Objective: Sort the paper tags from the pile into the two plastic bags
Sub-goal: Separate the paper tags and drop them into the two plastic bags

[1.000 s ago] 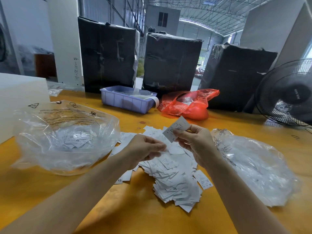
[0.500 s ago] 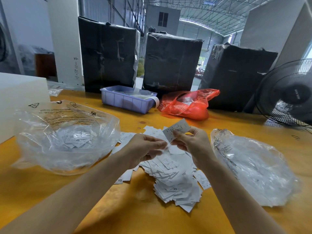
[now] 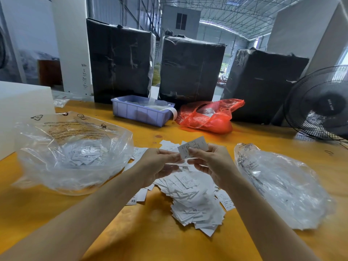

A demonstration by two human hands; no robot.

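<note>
A pile of white paper tags (image 3: 190,200) lies on the yellow table in front of me. My right hand (image 3: 211,162) pinches one white tag (image 3: 194,147) and holds it up above the pile. My left hand (image 3: 156,164) is right beside it, its fingertips meeting the tag's lower left edge. A clear plastic bag (image 3: 71,151) with several tags inside, one marked XS, stands open on the left. A second clear bag (image 3: 282,187) lies on the right.
At the back of the yellow table (image 3: 150,232) stand a purple bin (image 3: 141,112), a red plastic bag (image 3: 209,117) and three black-wrapped bales (image 3: 190,66). A black fan (image 3: 320,104) is at the right edge, a white box (image 3: 20,110) at the left.
My left hand has come up and to the right until its fingers reach the tag that my right hand holds. The tag has dropped slightly and tilted.
</note>
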